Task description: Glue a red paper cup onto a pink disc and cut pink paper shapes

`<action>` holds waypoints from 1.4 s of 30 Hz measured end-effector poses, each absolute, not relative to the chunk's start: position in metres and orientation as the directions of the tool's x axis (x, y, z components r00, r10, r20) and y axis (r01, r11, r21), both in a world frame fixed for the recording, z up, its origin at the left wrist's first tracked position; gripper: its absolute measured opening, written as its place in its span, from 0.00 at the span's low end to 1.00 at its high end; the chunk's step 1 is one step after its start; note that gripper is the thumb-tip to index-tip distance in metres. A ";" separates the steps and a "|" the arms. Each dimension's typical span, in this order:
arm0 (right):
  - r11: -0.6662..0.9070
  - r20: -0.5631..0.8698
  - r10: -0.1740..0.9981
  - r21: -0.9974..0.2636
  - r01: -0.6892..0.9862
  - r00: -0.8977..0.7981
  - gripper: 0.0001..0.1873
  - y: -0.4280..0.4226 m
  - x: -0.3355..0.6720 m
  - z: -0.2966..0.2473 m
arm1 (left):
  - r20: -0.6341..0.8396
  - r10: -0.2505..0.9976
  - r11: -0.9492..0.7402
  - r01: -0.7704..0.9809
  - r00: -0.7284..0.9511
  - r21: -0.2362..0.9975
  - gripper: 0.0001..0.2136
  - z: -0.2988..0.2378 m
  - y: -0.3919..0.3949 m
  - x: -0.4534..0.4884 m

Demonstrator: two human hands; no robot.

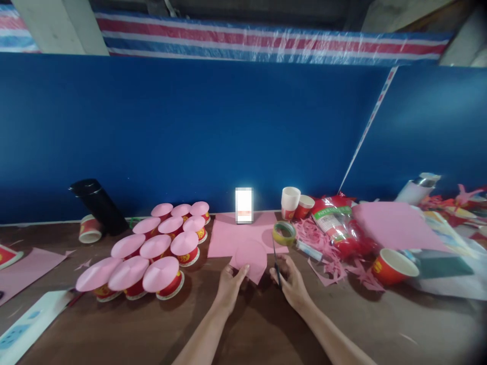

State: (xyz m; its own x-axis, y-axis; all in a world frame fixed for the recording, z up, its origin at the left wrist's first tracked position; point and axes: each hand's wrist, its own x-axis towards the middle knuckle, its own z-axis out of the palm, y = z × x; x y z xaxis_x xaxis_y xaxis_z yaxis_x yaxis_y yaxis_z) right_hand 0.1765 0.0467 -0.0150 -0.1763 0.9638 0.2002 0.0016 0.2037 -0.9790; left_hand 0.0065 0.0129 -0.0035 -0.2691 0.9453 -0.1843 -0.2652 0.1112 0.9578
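My left hand (231, 285) pinches the lower edge of a rounded pink paper piece (249, 257) just above the brown table. My right hand (288, 280) is closed round a pair of scissors (275, 261), whose blades point up beside the paper's right edge. A larger pink sheet (228, 237) lies flat behind the piece. A roll of yellow tape (284, 233) sits right above my right hand.
Several upturned red paper cups with pink cone tops (155, 251) stand to the left. A black flask (99, 205), a lit phone (244, 205), two cups (291, 202), a red packet (337, 223), pink scraps (327, 263) and a red cup (393, 264) lie around. A blue wall (190, 126) stands behind.
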 end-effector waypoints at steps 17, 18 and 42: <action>0.160 0.147 0.958 -0.987 0.033 -0.247 0.20 0.044 0.179 -0.010 | -0.217 0.932 0.113 -0.336 -0.291 0.935 0.17 -0.009 0.015 0.006; 0.176 0.160 0.953 -0.984 0.038 -0.256 0.19 0.043 0.179 -0.009 | -0.224 0.928 0.111 -0.353 -0.297 0.929 0.17 -0.010 0.016 0.006; 0.242 0.196 0.873 -0.969 0.048 -0.446 0.13 0.036 0.180 0.009 | -0.172 0.946 0.051 -0.398 -0.274 0.916 0.17 -0.002 0.016 0.010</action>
